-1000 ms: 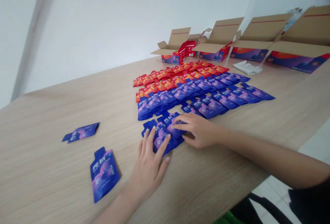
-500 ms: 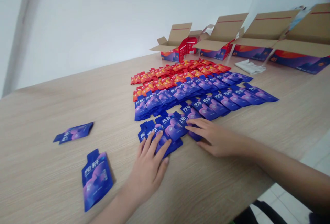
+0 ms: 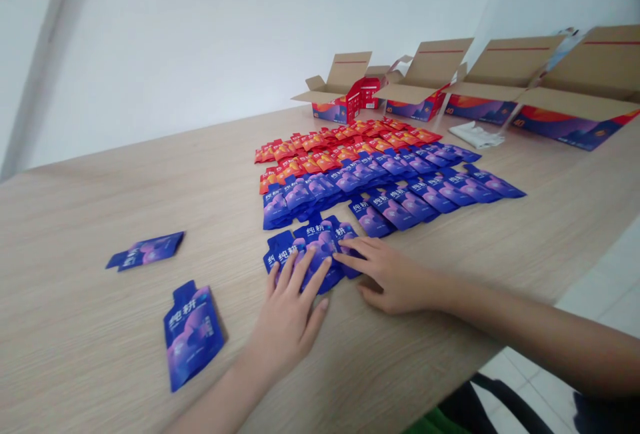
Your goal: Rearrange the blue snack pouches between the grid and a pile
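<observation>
Left hand (image 3: 287,311) spread, fingertips pressing blue sachets (image 3: 317,244) at lower centre; right hand (image 3: 387,281) also spread, fingers against the group's right edge, now further left than in the earlier frame; group sits tighter; two loose sachets (image 3: 193,334) lower left on wood tabletop (image 3: 100,354); blue rows (image 3: 390,191) mid-frame; red-orange rows (image 3: 340,147) beyond; open cartons (image 3: 575,87) upper right.

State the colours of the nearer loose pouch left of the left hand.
The pouch is deep blue with a purple-pink swirl, clearest in the head view.
</observation>
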`<state>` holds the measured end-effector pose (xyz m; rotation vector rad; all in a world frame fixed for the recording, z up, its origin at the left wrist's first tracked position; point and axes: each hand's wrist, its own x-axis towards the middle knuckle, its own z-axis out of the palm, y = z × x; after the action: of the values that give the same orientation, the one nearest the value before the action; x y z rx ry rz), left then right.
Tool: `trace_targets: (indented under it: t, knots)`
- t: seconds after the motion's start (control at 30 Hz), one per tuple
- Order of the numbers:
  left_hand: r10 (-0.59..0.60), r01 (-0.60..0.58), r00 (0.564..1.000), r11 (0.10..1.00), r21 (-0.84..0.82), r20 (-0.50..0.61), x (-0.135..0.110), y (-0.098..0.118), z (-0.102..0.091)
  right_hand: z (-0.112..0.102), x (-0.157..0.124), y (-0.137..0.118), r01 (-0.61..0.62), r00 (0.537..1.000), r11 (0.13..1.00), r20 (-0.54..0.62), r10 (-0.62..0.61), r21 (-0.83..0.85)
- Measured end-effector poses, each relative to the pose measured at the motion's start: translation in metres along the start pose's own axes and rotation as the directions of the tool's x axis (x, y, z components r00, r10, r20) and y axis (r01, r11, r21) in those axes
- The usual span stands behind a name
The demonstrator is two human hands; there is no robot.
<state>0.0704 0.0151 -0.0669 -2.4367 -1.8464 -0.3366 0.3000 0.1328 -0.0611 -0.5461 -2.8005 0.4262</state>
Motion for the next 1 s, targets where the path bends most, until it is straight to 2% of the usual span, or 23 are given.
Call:
trace_targets:
  t: [0.17, 0.43, 0.57, 0.73, 1.0]
  knots:
    - [-0.005, 0.003, 0.999, 0.999, 0.045, 0.054, -0.005, 0.006, -0.004, -0.002, 0.0, -0.004, 0.007, 1.0, 1.0, -0.003, -0.007, 0.012]
    - [0.013, -0.009, 1.0, 0.983, 0.181, -0.022, -0.043, 0.004, -0.008, 0.007, 0.004, -0.023, 0.106, 0.993, 0.992, 0.053, -0.11, 0.073]
    - [-0.012, 0.039, 0.995, 0.963, 0.265, -0.104, -0.06, -0.002, -0.009, 0.018, 0.016, -0.033, 0.172, 0.983, 0.983, 0.058, -0.176, 0.07]
    - [-0.087, 0.127, 0.986, 0.948, 0.291, -0.144, -0.076, -0.016, -0.007, 0.031, 0.038, -0.047, 0.232, 0.971, 0.972, 0.05, -0.234, 0.038]
    - [-0.216, 0.248, 0.964, 0.939, 0.236, -0.155, -0.101, -0.054, -0.012, 0.048, 0.079, -0.074, 0.29, 0.957, 0.956, 0.004, -0.29, -0.035]
